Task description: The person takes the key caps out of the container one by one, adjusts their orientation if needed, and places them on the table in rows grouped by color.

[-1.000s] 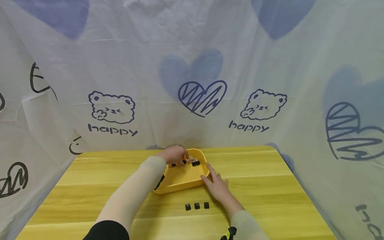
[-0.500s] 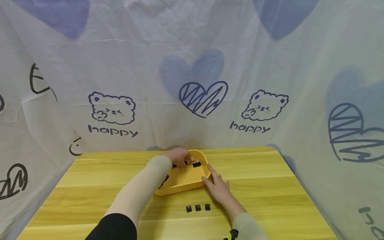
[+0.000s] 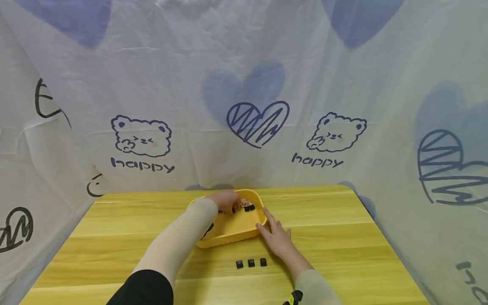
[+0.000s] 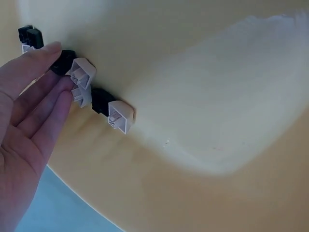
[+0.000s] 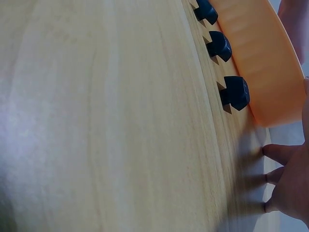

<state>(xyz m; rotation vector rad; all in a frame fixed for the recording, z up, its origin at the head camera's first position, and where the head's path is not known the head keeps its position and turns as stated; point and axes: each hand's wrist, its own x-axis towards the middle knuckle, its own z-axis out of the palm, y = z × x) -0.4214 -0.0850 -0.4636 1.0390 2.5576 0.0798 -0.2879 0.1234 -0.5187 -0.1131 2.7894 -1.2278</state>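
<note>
A yellow tray (image 3: 228, 231) sits mid-table. My left hand (image 3: 227, 201) reaches into its far side, among several small keycaps (image 3: 249, 207). In the left wrist view its nearly straight fingertips (image 4: 62, 86) touch a keycap (image 4: 82, 72) lying with its white underside up; another keycap (image 4: 120, 116) lies beside it on the tray floor (image 4: 217, 121). My right hand (image 3: 276, 238) rests flat on the table, fingers spread, against the tray's right edge. Three black keycaps (image 3: 250, 263) stand in a row in front of the tray, also seen as black keycaps (image 5: 235, 92) beside the tray wall (image 5: 256, 63).
The wooden table (image 3: 343, 237) is boxed in on three sides by a white cloth (image 3: 244, 106) printed with hearts and bears. A rounded table corner (image 3: 348, 190) is at the back right.
My left hand has shifted slightly within the tray among the keycaps. The right hand and the three keycaps on the table have stayed where they were.
</note>
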